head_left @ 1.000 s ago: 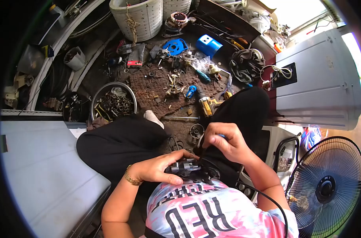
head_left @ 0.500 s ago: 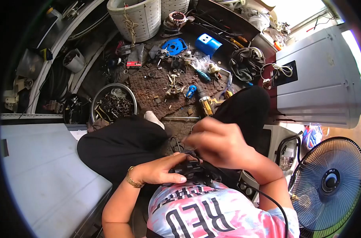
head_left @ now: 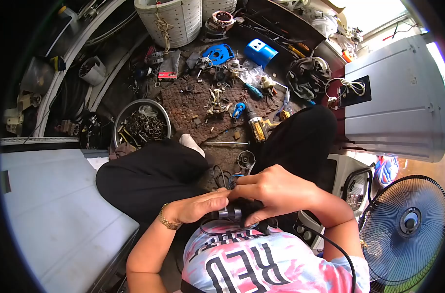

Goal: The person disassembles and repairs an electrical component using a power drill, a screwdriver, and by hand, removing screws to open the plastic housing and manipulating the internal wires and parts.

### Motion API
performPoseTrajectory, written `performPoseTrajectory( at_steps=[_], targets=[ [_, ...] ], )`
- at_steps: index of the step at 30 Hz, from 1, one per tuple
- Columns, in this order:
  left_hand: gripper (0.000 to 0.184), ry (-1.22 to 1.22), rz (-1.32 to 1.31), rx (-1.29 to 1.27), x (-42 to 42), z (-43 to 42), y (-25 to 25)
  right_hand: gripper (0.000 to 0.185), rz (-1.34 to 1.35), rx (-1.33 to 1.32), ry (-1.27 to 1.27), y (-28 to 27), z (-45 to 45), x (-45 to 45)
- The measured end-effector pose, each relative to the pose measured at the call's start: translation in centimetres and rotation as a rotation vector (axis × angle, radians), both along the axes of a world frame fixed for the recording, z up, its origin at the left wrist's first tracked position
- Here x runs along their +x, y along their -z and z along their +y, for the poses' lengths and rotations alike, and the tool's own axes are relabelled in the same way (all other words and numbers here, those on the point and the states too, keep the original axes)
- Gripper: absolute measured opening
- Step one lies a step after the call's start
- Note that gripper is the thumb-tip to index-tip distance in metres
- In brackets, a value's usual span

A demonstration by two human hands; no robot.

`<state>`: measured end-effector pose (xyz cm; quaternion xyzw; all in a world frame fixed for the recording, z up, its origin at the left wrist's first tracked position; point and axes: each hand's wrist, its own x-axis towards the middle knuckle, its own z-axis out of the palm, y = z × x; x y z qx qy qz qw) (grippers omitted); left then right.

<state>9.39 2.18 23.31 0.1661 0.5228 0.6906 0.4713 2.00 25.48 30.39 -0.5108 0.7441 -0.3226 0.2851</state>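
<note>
Close to my body, a dark device with a shiny metal cylinder [head_left: 229, 213] sits between my hands, above my lap. My left hand [head_left: 198, 206], with a gold watch band [head_left: 168, 218] at its wrist, is closed round the left side of the device. Over the right side arches my right hand [head_left: 276, 191], its thumb apart from the fingers and its fingertips meeting my left hand near the top of the device. The fingertips partly cover the device. A black cable [head_left: 332, 242] runs past my right forearm.
A yellow drill [head_left: 259, 128] and a blue tape-like item [head_left: 238, 110] lie beyond my knees. A metal bowl of small parts [head_left: 169, 128] stands left, a fan [head_left: 409, 222] right. Farther off are a blue motor cover [head_left: 260, 52] and a perforated drum [head_left: 176, 27].
My right hand has come from the right over the device and now meets my left hand. The blue-handled item seen in it earlier no longer shows. The view has shifted slightly.
</note>
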Motion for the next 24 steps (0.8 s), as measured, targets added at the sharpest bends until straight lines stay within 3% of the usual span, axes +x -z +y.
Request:
performPoseTrajectory(
  at_steps=[6,10,12,17,18,22,24],
  targets=[
    [0.1,-0.1,-0.246,0.135,1.2,-0.3,1.8,0.046,-0.102,-0.001,0.093,1.2,0.0,0.2],
    [0.106,-0.125,-0.52,0.123,1.5,-0.7,2.7,0.038,-0.316,-0.085,0.251,1.2,1.0,-0.9],
    [0.11,-0.214,-0.412,0.116,1.3,0.4,2.8,0.034,-0.618,-0.218,0.415,1.0,1.7,-0.9],
    [0.083,-0.073,0.212,0.08,0.0,2.1,2.7,0.041,-0.65,-0.578,0.72,0.0,3.5,-2.2],
    [0.08,-0.093,0.426,-0.118,0.0,2.1,1.5,0.042,-0.689,-0.624,0.752,-0.2,4.2,-2.5],
    [0.069,-0.196,0.553,-0.333,0.8,3.6,-0.3,0.046,-0.741,-0.831,0.889,-1.2,4.8,-2.4],
    [0.071,-0.332,0.595,-0.269,1.5,4.2,0.6,0.052,-0.746,-0.796,0.977,-1.7,5.0,-2.0]
  ],
)
